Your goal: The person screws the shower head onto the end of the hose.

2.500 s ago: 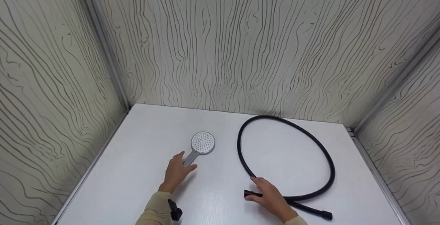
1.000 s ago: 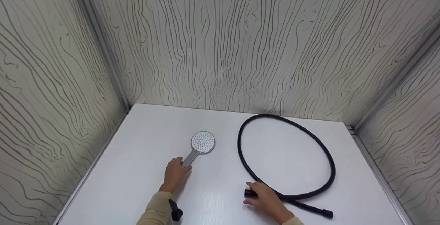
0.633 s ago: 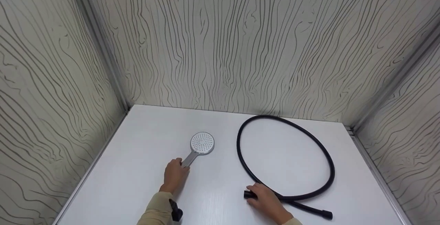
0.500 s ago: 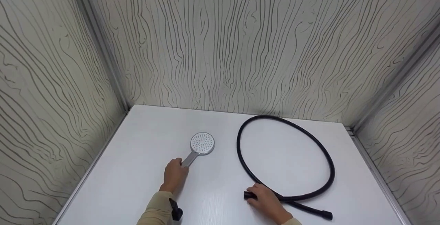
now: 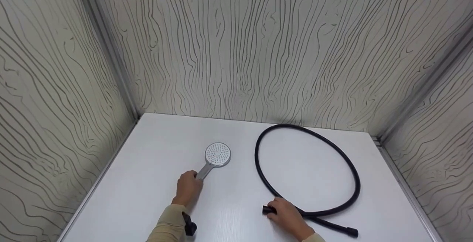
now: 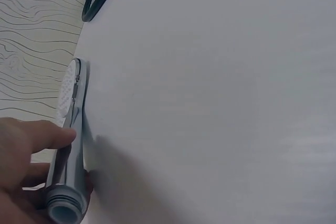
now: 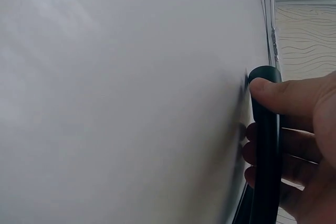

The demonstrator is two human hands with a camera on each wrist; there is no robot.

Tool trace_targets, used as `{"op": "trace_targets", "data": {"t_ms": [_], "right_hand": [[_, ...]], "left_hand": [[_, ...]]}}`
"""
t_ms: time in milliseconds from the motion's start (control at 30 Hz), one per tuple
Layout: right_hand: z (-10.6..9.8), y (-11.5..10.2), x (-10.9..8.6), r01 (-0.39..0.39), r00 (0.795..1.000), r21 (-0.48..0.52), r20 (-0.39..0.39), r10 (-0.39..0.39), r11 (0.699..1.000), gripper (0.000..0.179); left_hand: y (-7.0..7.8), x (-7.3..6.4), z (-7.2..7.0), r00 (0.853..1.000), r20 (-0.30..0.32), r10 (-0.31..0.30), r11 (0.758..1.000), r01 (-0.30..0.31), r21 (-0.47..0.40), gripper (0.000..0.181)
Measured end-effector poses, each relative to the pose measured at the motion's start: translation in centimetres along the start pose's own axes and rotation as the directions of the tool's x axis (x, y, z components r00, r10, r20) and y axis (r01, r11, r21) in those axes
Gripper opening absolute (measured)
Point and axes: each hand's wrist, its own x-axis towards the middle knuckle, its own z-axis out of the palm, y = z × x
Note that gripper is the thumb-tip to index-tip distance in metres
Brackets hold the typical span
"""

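Note:
A grey hand shower [image 5: 217,154] with a white, dotted spray face turned up lies left of centre in the head view. My left hand [image 5: 187,189] grips its handle; the left wrist view shows thumb and fingers round the handle [image 6: 73,156] and the threaded end [image 6: 65,207] sticking out. Over on the right, a black shower hose [image 5: 357,183] lies in a big loop. My right hand [image 5: 288,216] holds one end of it, and in the right wrist view the thumb and curled fingers wrap the black end fitting [image 7: 266,98].
The other hose end [image 5: 351,232] lies near the table's front right. The white table [image 5: 166,142] is bounded by patterned panels [image 5: 236,50] at the back and both sides, with metal rails along the side edges. A black strap mount [image 5: 189,224] sits at the left wrist.
The left hand has closed round the shower handle. The right hand has moved slightly and curled its fingers and thumb round the hose end. Shower and hose have hardly moved.

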Motion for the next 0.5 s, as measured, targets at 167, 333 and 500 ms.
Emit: {"op": "trace_targets", "data": {"t_ms": [167,333,500], "right_hand": [[-0.06,0.03,0.0,0.007,1.0,0.0,0.011,-0.007,1.0,0.018],[-0.22,0.04,-0.01,0.003,1.0,-0.003,0.026,-0.002,1.0,0.017],[-0.4,0.03,-0.03,-0.01,1.0,0.002,0.026,0.01,1.0,0.018]], "left_hand": [[0.14,0.07,-0.06,0.999,0.023,-0.026,1.0,0.026,-0.003,0.027],[0.19,0.49,-0.1,0.997,0.054,-0.056,0.998,0.057,-0.01,0.027],[0.32,0.91,-0.04,0.99,0.103,-0.094,0.994,0.099,-0.047,0.033]]}}
